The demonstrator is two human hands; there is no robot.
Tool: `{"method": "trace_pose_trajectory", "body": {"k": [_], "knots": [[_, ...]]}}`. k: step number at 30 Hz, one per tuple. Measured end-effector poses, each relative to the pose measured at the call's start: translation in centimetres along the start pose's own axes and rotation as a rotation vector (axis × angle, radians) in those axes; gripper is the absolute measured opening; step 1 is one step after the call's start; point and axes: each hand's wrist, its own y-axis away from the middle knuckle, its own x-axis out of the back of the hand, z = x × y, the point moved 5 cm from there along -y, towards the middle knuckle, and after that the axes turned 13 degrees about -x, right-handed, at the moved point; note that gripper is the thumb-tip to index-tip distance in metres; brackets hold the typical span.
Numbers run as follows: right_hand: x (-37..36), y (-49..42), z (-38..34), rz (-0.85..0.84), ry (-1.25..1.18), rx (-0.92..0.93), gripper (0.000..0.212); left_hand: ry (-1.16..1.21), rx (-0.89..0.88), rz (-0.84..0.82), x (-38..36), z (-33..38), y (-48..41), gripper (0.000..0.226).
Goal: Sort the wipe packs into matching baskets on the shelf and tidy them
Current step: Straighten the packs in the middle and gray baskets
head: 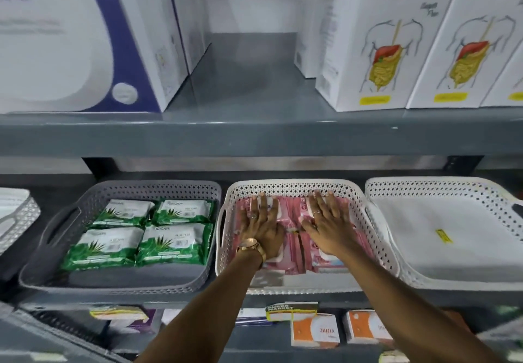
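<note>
Several green wipe packs (141, 232) lie flat in two rows inside the grey basket (36, 272) on the middle shelf. Beside it to the right, a white perforated basket (294, 187) holds pink wipe packs (294, 252). My left hand (261, 225), with a gold watch on the wrist, lies flat on the left pink packs with fingers spread. My right hand (328, 224) rests flat on the right pink packs, fingers spread too. Neither hand grips a pack. The hands and forearms hide much of the pink packs.
A white basket (379, 192) at the right holds a flat white item with a yellow label. Another pale basket (17, 215) shows at the far left. Large white boxes (376, 37) stand on the upper shelf. Small orange boxes (314, 331) sit on the shelf below.
</note>
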Motion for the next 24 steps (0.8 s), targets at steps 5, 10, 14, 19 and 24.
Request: {"method": "trace_pose_trajectory", "body": {"k": [5, 10, 14, 19, 24], "knots": [[2.2, 3.4, -5.1, 0.125, -0.263, -0.145, 0.081, -0.014, -0.119, 0.012, 4.3, -1.0, 2.4, 0.065], [5.0, 9.1, -17.3, 0.249, -0.443, 0.158, 0.042, -0.053, 0.002, 0.149, 9.6, -11.1, 9.8, 0.054], [1.9, 10.6, -26.4, 0.073, -0.429, 0.369, 0.038, 0.031, 0.302, -0.027, 8.7, -22.3, 16.3, 0.051], [-1.8, 10.2, -30.0, -0.045, -0.191, 0.334, 0.043, 0.183, 0.325, -0.077, 6.5, -27.2, 19.9, 0.046], [-2.5, 10.6, -30.2, -0.073, -0.189, 0.243, 0.033, 0.306, 0.274, 0.044, 6.7, -27.0, 20.4, 0.029]]}}
